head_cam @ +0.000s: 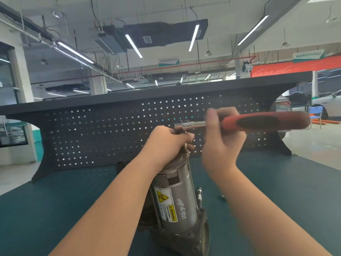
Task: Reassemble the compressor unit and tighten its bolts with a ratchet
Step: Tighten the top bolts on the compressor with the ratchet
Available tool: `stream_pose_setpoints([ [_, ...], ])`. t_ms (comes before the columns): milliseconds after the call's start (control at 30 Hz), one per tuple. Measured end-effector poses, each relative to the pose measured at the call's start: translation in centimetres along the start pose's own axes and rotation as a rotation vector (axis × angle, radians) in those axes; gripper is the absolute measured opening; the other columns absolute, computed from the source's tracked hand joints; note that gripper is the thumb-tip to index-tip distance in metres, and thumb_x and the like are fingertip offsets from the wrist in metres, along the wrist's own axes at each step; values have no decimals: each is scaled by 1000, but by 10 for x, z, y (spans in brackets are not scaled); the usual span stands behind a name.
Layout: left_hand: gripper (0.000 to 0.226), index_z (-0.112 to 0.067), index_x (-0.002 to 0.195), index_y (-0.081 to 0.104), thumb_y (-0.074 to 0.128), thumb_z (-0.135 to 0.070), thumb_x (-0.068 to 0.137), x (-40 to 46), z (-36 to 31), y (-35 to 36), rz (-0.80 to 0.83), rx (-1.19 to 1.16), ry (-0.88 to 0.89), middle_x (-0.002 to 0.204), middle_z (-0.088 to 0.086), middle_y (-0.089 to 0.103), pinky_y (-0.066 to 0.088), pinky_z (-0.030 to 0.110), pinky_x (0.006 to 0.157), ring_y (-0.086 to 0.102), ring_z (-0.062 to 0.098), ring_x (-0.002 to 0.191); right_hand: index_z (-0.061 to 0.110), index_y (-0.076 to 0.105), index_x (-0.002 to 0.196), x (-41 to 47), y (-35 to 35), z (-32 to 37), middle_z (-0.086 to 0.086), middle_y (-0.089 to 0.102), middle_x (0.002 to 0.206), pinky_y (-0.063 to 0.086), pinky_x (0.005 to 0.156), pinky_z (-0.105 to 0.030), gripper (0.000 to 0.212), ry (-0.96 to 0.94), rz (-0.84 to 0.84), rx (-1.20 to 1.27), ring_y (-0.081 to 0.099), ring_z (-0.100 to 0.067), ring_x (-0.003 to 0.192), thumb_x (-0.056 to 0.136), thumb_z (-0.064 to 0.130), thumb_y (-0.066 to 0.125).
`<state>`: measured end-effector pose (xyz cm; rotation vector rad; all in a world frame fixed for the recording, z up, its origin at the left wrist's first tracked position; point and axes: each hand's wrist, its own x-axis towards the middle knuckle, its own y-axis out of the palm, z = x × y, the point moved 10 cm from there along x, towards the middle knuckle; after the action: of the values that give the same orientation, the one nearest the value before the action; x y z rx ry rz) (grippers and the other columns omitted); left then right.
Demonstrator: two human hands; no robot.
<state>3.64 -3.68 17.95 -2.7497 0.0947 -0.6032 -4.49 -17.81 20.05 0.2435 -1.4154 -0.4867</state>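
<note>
Grip, right hand (222, 143): fingers curled round ratchet (245, 123) shaft beside red handle.
Grip, left hand (167, 140): clamps compressor unit (175, 198) top.
Compressor unit: upright on green bench (55, 200).
Ratchet head: above left hand.

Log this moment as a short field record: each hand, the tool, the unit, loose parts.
left hand: grips the top end of the compressor unit
right hand: holds the ratchet by its red handle
ratchet head: at the unit's top, contact hidden
unit: standing tilted on the green bench
loose part: small metal piece beside the unit
</note>
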Motion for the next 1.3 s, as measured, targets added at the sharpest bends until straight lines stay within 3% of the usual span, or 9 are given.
stream_pose_setpoints([
  [100, 20, -9, 75, 78, 70, -24, 86, -2, -3, 1, 32, 46, 34, 82, 14, 76, 45, 27, 70, 59, 18, 72, 18, 52, 72, 10, -20, -66, 14, 45, 51, 33, 48, -23, 23, 510, -132, 226, 39, -7, 44, 95, 21, 55],
  [200, 28, -1, 83, 77, 70, -27, 85, 2, 0, 1, -8, 45, 24, 85, 16, 75, 42, 23, 65, 55, 15, 67, 14, 52, 70, -9, -8, -101, 7, 36, 47, 27, 49, -24, 28, 822, -126, 427, 33, -10, 42, 97, 21, 53],
  [467, 34, -13, 60, 61, 63, -27, 91, 0, -4, 1, 11, 49, 38, 47, -8, 61, 36, 11, 41, 49, 1, 38, 12, 55, 69, -6, 11, 22, 18, 50, 62, 34, 64, -1, 23, -85, 24, -163, 47, 12, 63, 92, 10, 58],
  [600, 42, -7, 64, 53, 47, -30, 99, 5, -9, -1, -48, 270, 91, 52, -4, 45, 28, 12, 40, 35, 7, 46, 3, 71, 80, -29, 42, 26, -2, 59, 78, 30, 73, 3, 12, -179, 281, -418, 35, 8, 73, 82, 6, 59],
  [700, 36, -10, 56, 58, 57, -15, 92, 4, -3, -8, -54, 188, 38, 37, -7, 52, 31, 12, 35, 42, 1, 34, 21, 57, 74, -16, 25, 25, 9, 54, 68, 35, 64, -5, 19, -168, 129, -308, 44, 5, 65, 92, 22, 50],
  [833, 19, -5, 77, 76, 68, -18, 87, 0, -1, 1, -16, 59, -5, 73, 8, 75, 40, 11, 42, 53, 3, 44, 20, 54, 67, 5, -24, -58, 14, 44, 49, 35, 47, -18, 26, 461, -191, 122, 41, -6, 45, 92, 28, 55],
  [967, 20, -8, 73, 76, 69, -22, 86, 0, -1, 3, 3, 54, 2, 88, 19, 75, 40, 13, 47, 55, 12, 59, 15, 53, 61, -27, 4, -120, 5, 32, 46, 24, 43, -21, 35, 1106, -122, 602, 27, -10, 39, 95, 25, 52],
  [1100, 26, -7, 82, 75, 66, -30, 89, 3, -1, -4, -52, 140, 31, 79, 6, 77, 49, 20, 66, 63, 9, 63, 18, 54, 66, -5, 0, -85, 6, 43, 52, 26, 45, -22, 28, 735, -134, 521, 31, -9, 43, 94, 15, 55],
  [1300, 33, -15, 58, 61, 65, -20, 90, -2, -5, -6, -33, 126, 19, 38, -8, 54, 30, 9, 33, 40, 1, 30, 37, 50, 77, -18, 15, 11, 22, 56, 65, 38, 60, -5, 21, 98, -61, -86, 55, 7, 62, 93, 24, 54],
])
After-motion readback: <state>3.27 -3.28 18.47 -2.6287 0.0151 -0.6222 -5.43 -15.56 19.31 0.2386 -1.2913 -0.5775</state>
